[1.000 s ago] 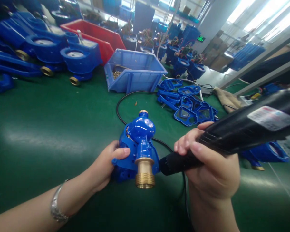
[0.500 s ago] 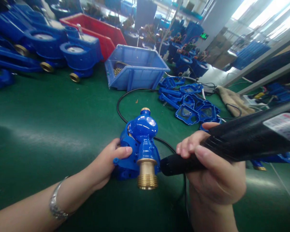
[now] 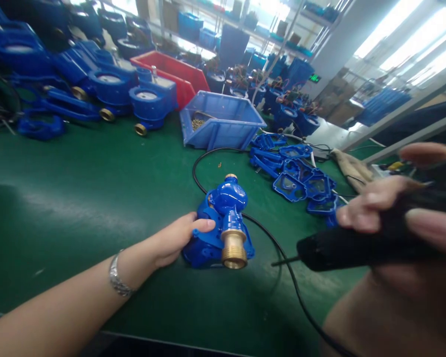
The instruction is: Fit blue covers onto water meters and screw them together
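Note:
On the green tabletop lies a blue water meter (image 3: 228, 198) with a threaded brass end facing me. My left hand (image 3: 186, 235) grips its left side, thumb on top and the other fingers mostly hidden. Off to the right, my right hand (image 3: 386, 208) is wrapped round a black electric screwdriver (image 3: 338, 250), partly blurred and cut off by the frame. The screwdriver's thin bit points left toward the meter, apart from it. A black cable (image 3: 265, 229) runs behind the meter and down under the screwdriver.
A light blue bin (image 3: 230, 134) holding small brass pieces stands behind, beside a red bin (image 3: 196, 79). Blue frame-like covers (image 3: 290, 186) are heaped at the right. Several more water meters (image 3: 148, 106) stand at the left. A tiny brass piece (image 3: 219, 165) lies behind the meter.
My right hand has drawn the screwdriver away from the meter to the right, and its bit now shows. My left hand still holds the meter. The whole view has shifted a little.

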`<state>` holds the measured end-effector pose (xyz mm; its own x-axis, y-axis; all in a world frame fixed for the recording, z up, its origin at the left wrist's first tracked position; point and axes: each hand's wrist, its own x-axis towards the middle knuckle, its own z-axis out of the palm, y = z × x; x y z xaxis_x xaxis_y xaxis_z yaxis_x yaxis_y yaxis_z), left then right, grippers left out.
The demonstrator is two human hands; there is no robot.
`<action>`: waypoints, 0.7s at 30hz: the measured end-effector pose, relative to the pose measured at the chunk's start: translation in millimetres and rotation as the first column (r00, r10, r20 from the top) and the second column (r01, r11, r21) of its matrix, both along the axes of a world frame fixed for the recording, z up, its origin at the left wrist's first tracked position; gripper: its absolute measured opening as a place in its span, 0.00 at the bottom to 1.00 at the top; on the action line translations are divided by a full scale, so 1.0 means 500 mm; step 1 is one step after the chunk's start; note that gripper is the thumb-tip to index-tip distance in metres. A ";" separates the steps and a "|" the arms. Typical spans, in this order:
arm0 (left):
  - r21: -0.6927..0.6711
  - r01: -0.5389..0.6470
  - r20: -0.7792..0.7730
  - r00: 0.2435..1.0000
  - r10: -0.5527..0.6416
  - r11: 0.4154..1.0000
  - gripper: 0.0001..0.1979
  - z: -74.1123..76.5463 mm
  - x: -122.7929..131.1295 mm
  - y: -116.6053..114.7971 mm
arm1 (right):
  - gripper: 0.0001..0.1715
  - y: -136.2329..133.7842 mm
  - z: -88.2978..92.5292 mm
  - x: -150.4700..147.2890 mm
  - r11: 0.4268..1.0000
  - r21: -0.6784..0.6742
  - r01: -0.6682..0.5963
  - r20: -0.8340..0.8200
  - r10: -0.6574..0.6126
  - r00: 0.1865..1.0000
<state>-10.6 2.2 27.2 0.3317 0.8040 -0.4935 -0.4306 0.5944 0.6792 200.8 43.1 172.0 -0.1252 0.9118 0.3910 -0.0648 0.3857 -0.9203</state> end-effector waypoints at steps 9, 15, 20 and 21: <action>0.012 0.038 0.099 0.994 -0.039 0.999 0.27 0.005 -0.009 0.001 | 0.24 -0.084 -0.118 -0.039 0.735 -0.544 -0.405 0.303 0.622 0.722; -0.032 0.000 0.072 0.997 0.002 0.999 0.28 -0.004 -0.007 0.000 | 0.23 -0.070 -0.115 -0.025 0.804 -0.459 -0.378 0.411 0.570 0.712; -0.038 0.024 0.072 0.997 -0.021 0.999 0.32 -0.008 -0.004 0.000 | 0.27 -0.055 -0.095 0.049 0.707 -0.609 -0.361 0.459 0.684 0.566; -0.038 0.021 0.070 0.997 -0.019 0.999 0.33 -0.009 -0.003 0.000 | 0.27 -0.053 -0.092 0.071 0.707 -0.622 -0.337 0.472 0.681 0.560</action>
